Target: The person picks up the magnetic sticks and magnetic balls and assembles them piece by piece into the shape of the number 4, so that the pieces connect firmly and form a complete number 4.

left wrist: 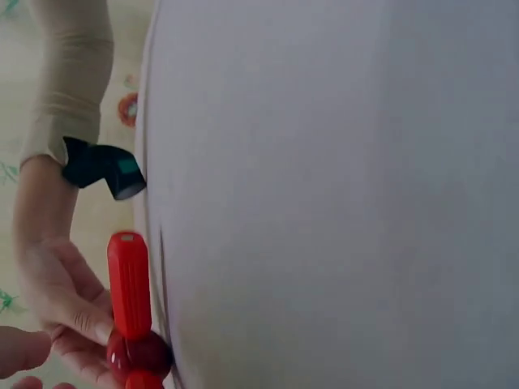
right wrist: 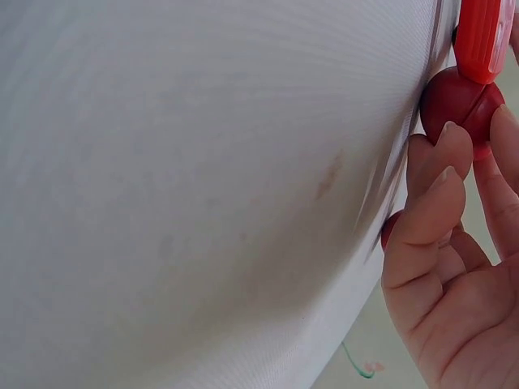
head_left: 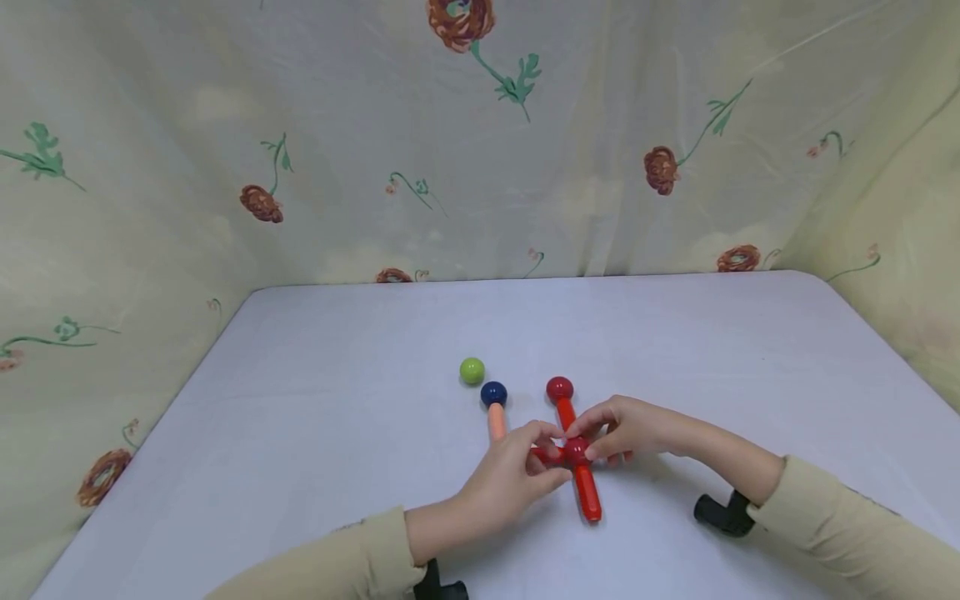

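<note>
A dark red ball [head_left: 577, 451] near the table's front joins several red rods. One rod [head_left: 588, 496] points toward me, another [head_left: 566, 412] runs away to a second red ball [head_left: 559, 388], and a third [head_left: 547, 456] extends left. My left hand [head_left: 510, 473] pinches the left-pointing rod between thumb and fingers, hiding part of it. With thumb and fingertips, my right hand [head_left: 628, 427] holds the middle ball from the right. In the right wrist view, fingertips of the right hand [right wrist: 446, 259] touch that ball [right wrist: 458, 105], below a ridged red rod [right wrist: 484, 40].
Left of the red pieces lies a peach rod [head_left: 497, 422] capped by a dark blue ball [head_left: 493, 394]; my left hand covers its near end. A green ball [head_left: 472, 371] sits just beyond. The white table [head_left: 337, 358] meets flowered curtains [head_left: 337, 167] behind and at both sides.
</note>
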Available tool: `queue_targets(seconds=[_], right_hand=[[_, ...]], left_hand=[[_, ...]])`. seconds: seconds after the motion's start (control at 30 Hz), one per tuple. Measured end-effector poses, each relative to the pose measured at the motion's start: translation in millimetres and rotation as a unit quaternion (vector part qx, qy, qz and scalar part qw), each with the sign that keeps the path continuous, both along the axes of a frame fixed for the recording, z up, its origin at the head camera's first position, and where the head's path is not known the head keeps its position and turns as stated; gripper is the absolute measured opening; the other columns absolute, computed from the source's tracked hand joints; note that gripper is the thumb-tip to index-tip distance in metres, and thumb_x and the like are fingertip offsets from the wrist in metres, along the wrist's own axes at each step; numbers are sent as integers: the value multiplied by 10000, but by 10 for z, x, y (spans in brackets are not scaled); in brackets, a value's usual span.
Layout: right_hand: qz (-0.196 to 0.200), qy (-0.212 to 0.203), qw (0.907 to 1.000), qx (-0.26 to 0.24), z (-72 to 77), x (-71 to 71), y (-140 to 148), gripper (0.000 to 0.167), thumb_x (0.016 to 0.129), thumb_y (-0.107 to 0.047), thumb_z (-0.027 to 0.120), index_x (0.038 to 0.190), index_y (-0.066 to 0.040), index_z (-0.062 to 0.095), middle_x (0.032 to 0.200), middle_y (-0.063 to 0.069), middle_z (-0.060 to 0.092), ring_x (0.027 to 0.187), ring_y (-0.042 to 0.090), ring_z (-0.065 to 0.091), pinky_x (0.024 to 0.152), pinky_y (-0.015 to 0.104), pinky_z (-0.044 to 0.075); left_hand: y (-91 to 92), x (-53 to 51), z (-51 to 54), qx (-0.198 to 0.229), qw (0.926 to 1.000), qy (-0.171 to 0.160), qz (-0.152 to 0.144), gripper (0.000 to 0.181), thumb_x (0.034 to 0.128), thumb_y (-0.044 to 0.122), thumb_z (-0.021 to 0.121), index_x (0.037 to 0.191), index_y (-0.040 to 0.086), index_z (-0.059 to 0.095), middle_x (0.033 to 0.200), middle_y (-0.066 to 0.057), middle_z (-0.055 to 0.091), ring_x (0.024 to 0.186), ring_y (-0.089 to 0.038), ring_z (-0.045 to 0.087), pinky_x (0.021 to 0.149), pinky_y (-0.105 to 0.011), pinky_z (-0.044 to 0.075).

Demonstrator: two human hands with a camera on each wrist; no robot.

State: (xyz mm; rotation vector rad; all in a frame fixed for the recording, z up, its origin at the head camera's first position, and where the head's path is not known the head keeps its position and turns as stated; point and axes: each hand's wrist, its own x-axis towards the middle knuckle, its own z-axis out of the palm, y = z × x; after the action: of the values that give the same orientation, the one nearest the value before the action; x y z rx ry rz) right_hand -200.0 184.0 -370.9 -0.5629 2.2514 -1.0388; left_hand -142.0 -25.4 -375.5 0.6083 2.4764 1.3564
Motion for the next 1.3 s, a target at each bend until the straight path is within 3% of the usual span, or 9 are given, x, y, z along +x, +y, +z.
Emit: queue_targets(seconds=[0.07,0.13,0.2,0.23,0.57,1.3], right_hand=[[11,20,10000,23,2,-2,-6,339,808,-132,680,1131,-43,625,853,22,606,547,133,505,504,218,425],[23,33,10000,36,6,-2,-11,342,809,-132,677,1134,-41,622,853,19,604,546,128,505,503,218,424],[14,23,10000,43,10,-1,-14,341,809,-129,677,1133,-40,622,857,19,601,544,125,504,503,216,423],[7,13,10000,48,11,-1,-14,339,809,-127,677,1132,-40,622,857,17,599,545,123,506,504,217,422],[56,34,10000,11,23,10,-10,333,810,-123,677,1126,-31,623,840,16,588,559,134,511,505,216,416],[251,143,9996,44,43,-6,-186,321,816,-125,671,1125,-51,627,820,11,584,515,126,475,488,204,404]], left_hand=[[-35,-48,37,-713,9938,853,-93,354,798,133,705,1131,109,589,935,18,619,742,-58,539,634,-125,455],[-66,-97,56,-1454,9777,1507,-135,317,792,142,712,1097,126,624,938,20,640,779,-63,532,641,-122,433],[-85,-152,57,-1997,9623,1842,-166,272,789,159,716,1054,146,661,917,31,661,800,-69,513,636,-127,409],[-93,-178,52,-2128,9587,1881,-180,250,789,162,715,1036,150,676,899,34,664,796,-73,499,627,-140,401],[-124,-308,-18,-2200,9636,1495,-275,167,776,204,731,943,193,739,774,99,673,750,-62,418,580,-164,333],[-301,-324,-35,-2053,9713,1197,-130,142,765,209,741,903,176,747,635,128,610,768,-66,449,604,-184,355]])
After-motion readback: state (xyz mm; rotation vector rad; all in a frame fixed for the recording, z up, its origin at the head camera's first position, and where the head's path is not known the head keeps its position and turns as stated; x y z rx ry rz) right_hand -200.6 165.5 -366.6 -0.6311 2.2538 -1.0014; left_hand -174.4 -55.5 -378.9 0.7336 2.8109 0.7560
